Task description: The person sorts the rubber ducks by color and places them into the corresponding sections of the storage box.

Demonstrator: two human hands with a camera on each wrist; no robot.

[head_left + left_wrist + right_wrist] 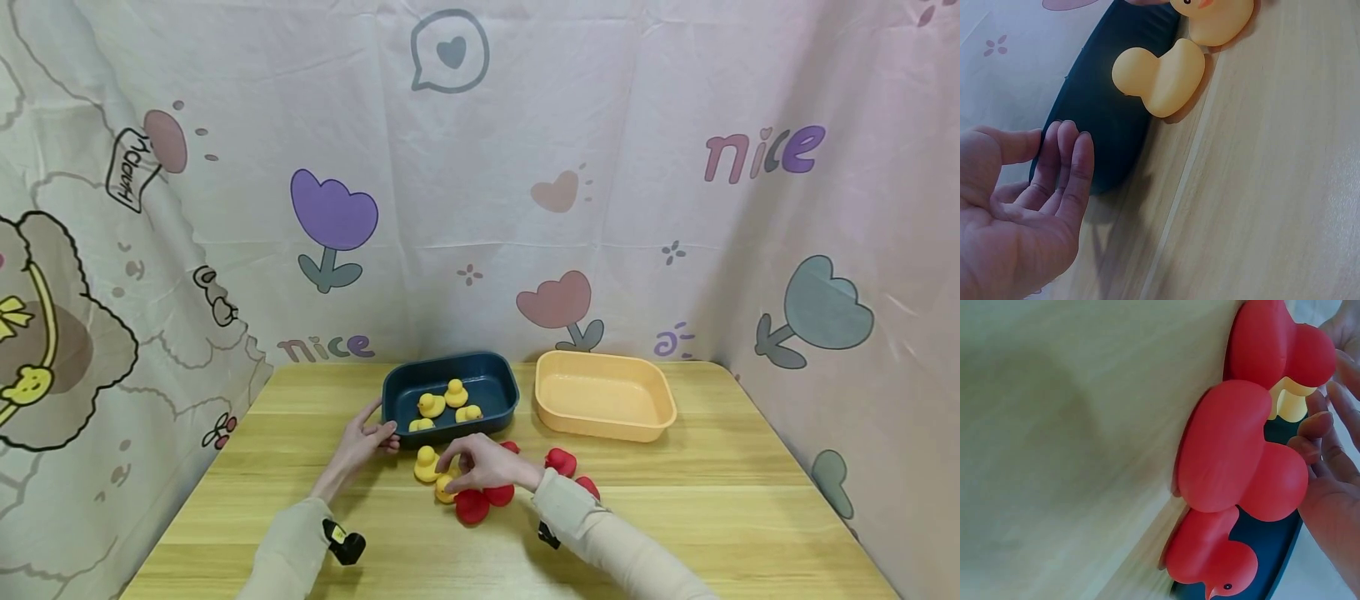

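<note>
My left hand point(360, 442) holds the left front corner of a dark blue tray point(495, 423), thumb at the rim and fingers along the outer wall. Several yellow rubber ducks point(431, 406) sit inside the tray. In front of it are more yellow ducks, one at the left point(426, 464) and one nearer me point(445, 489). Over these my right hand point(483, 462) reaches from the right, fingers bent down with the tips beside the nearer yellow duck. Red rubber ducks point(1229, 447) lie below that hand, partly hidden by it in the head view.
A pale yellow tray point(603, 396) stands to the right of the blue one. Two more red ducks, one at the back point(561, 461), lie right of my right wrist. A printed curtain point(480, 208) hangs behind the wooden table point(720, 500).
</note>
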